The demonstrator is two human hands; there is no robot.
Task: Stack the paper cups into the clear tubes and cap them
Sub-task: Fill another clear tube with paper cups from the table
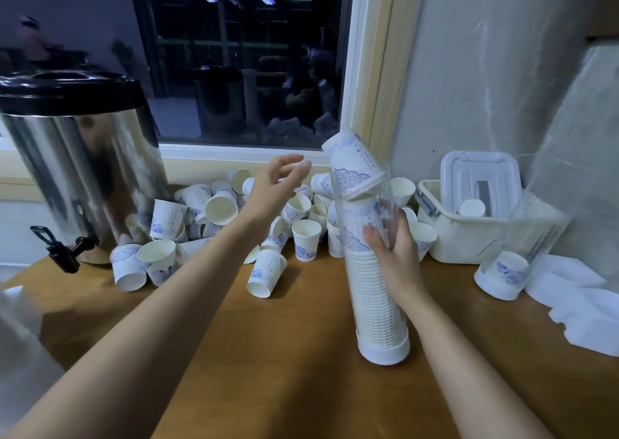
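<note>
A clear tube (375, 291) stands upright on the wooden table on a white base cap (385, 351), packed with a tall stack of upside-down paper cups. My right hand (395, 247) grips the tube at mid height. One more upside-down cup (353, 160) sits tilted in the tube's open top. My left hand (278, 184) hovers open just left of that cup, fingers relaxed, holding nothing. A heap of loose white-and-blue paper cups (221, 210) lies behind, along the window sill. A second clear tube (522, 247) leans at the right with a cup (502, 274) in its lower end.
A steel hot-water urn (83, 167) with a black tap stands at the back left. A cream plastic bin (465, 234) with a clear lid sits at the back right by the wall. White paper sheets (586, 308) lie at the right edge.
</note>
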